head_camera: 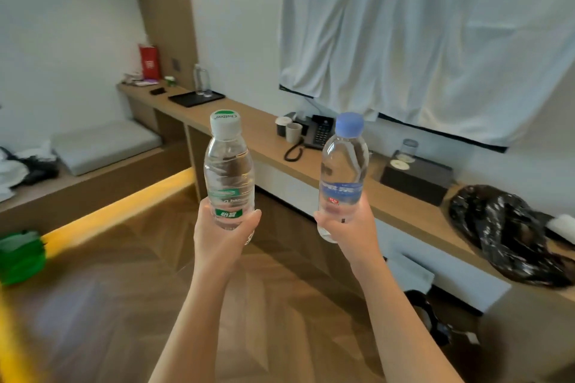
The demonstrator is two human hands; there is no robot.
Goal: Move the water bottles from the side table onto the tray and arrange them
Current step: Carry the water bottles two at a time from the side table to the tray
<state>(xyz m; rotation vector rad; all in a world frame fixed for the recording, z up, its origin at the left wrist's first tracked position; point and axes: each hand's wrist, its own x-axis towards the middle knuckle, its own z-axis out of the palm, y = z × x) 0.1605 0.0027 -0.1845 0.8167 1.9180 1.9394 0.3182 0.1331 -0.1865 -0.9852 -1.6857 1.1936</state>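
My left hand (219, 235) grips the lower part of a clear water bottle with a green label and a white-and-green cap (228, 169), held upright in the air. My right hand (350, 228) grips a second clear bottle with a blue label and a blue cap (343, 171), also upright. Both bottles hang over the wooden floor, in front of a long wooden counter. Far back on that counter lies a black tray (194, 98) with another clear bottle (200, 79) standing at its rear edge.
The counter (258, 130) runs from back left to front right along the wall. On it stand a black telephone (317, 134), paper cups (292, 132), a dark box (417, 179) with a glass on top, and a black plastic bag (510, 232). A red bag (149, 60) stands far left.
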